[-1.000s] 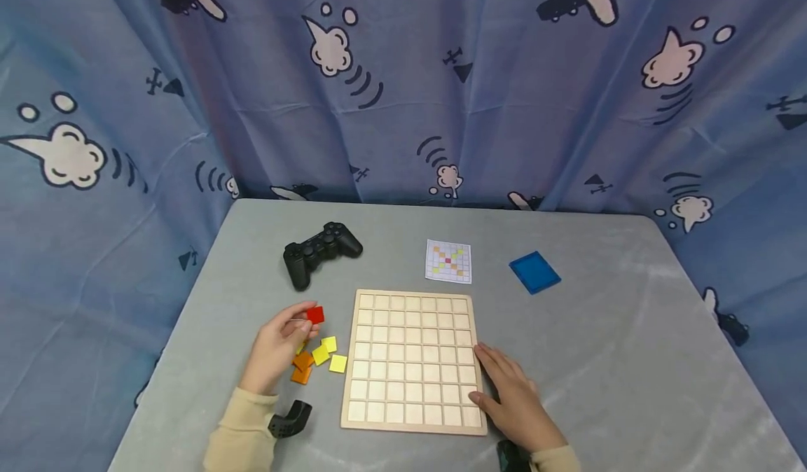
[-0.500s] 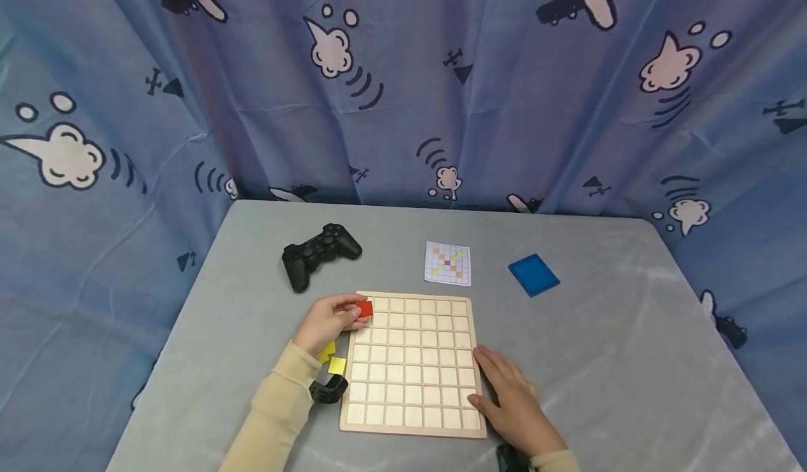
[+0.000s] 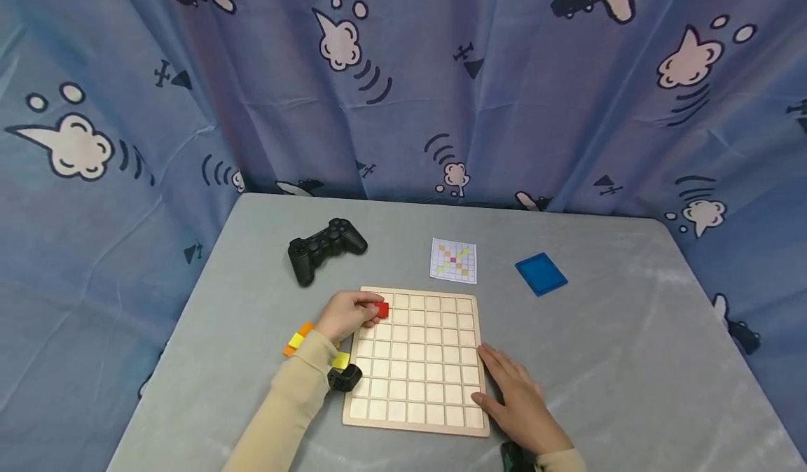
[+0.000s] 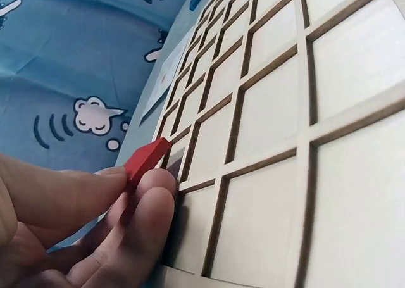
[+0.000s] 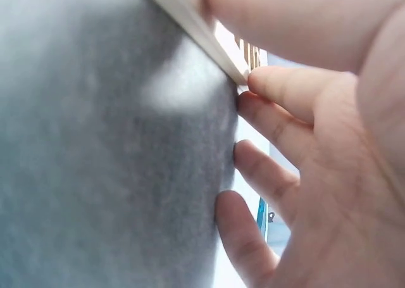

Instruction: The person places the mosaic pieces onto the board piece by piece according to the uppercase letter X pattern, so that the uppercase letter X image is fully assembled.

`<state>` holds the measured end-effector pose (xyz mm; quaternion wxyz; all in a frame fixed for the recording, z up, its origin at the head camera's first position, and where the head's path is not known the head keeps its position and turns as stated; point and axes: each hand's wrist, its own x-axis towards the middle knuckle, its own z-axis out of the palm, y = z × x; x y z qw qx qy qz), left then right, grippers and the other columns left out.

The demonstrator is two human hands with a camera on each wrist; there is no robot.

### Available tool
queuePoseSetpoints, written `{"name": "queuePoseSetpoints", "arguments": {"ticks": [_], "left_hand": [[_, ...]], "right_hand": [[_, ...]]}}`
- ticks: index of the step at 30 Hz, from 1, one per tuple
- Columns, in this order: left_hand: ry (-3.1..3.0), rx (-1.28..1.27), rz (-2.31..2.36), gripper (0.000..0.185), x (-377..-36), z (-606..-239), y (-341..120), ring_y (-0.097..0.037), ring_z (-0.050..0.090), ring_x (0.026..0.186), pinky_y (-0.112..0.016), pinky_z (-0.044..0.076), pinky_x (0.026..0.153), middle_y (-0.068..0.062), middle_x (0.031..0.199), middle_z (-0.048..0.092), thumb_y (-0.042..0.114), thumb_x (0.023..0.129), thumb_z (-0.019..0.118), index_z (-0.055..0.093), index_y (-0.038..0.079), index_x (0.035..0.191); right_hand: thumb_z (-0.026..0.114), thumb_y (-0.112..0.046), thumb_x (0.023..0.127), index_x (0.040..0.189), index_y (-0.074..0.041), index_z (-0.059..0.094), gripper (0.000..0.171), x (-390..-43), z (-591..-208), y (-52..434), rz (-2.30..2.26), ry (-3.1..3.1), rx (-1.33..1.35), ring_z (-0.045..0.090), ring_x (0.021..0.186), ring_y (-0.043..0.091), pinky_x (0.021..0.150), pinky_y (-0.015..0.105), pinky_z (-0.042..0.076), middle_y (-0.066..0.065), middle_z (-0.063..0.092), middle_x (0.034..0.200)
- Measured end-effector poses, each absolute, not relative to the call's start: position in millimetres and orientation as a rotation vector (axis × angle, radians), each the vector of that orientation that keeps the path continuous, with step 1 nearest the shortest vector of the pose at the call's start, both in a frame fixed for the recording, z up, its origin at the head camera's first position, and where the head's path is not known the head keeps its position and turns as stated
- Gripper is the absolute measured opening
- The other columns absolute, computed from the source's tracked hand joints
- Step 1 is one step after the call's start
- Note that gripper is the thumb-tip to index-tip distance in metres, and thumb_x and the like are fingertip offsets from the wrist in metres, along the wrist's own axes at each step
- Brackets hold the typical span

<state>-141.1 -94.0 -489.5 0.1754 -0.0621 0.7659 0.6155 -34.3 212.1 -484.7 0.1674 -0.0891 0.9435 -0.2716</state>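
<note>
My left hand [image 3: 345,316] pinches a red square tile [image 3: 382,309] over the far left corner area of a wooden grid board [image 3: 416,371]. In the left wrist view the red tile [image 4: 147,162] is tilted between thumb and fingers, just above the board's cells; whether it touches the board I cannot tell. My right hand [image 3: 518,402] rests at the board's right edge, its fingers extended along the side and the thumb on the rim. Up close, the right wrist view shows fingertips [image 5: 261,80] against the board's edge. Yellow tiles [image 3: 341,360] and orange tiles [image 3: 306,328] lie left of the board, partly hidden by the left arm.
Behind the board lies a printed pattern card [image 3: 453,260] with coloured squares. A blue square tray-like piece [image 3: 541,274] is to its right. At the back left sits a black game controller [image 3: 326,249]. A patterned blue curtain [image 3: 403,94] hangs behind the grey table [image 3: 630,360].
The left hand has carried the red tile rightward from beside the loose tiles to over the board's far left cells. The right hand has stayed at the board's edge.
</note>
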Motion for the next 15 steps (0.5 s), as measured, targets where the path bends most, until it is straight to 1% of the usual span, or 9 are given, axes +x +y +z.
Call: {"name": "queuePoseSetpoints", "arguments": {"ticks": [5, 9, 15], "left_hand": [[2.311, -0.101, 1.601, 0.024, -140.1, -485.2, -90.7, -0.015, 0.059, 0.064, -0.026, 0.051, 0.063, -0.013, 0.087, 0.067, -0.004, 0.089, 0.058, 0.068, -0.003, 0.111], [2.389, -0.046, 1.530, 0.025, -138.1, -482.3, -89.5, -0.015, 0.054, 0.061, -0.025, 0.045, 0.060, -0.011, 0.087, 0.062, -0.003, 0.089, 0.058, 0.069, -0.002, 0.111], [2.447, -0.009, 1.469, 0.023, -137.8, -478.1, -87.5, -0.014, 0.053, 0.063, -0.025, 0.045, 0.062, -0.009, 0.085, 0.060, -0.001, 0.088, 0.060, 0.069, -0.002, 0.109]], "right_hand": [[0.063, -0.040, 0.090, 0.152, -0.018, 0.027, 0.075, -33.9, -484.9, 211.8, -0.780, 2.675, -0.239, 0.026, 0.139, 0.042, 0.091, 0.068, 0.030, 0.009, 0.028, 0.156], [0.063, -0.040, 0.090, 0.152, -0.017, 0.028, 0.075, -33.4, -485.4, 210.5, -0.784, 2.675, -0.230, 0.025, 0.139, 0.041, 0.091, 0.066, 0.030, 0.009, 0.028, 0.156], [0.062, -0.042, 0.091, 0.152, -0.017, 0.028, 0.074, -33.2, -486.4, 210.3, -0.791, 2.685, -0.220, 0.024, 0.140, 0.040, 0.090, 0.065, 0.030, 0.009, 0.028, 0.156]]}}
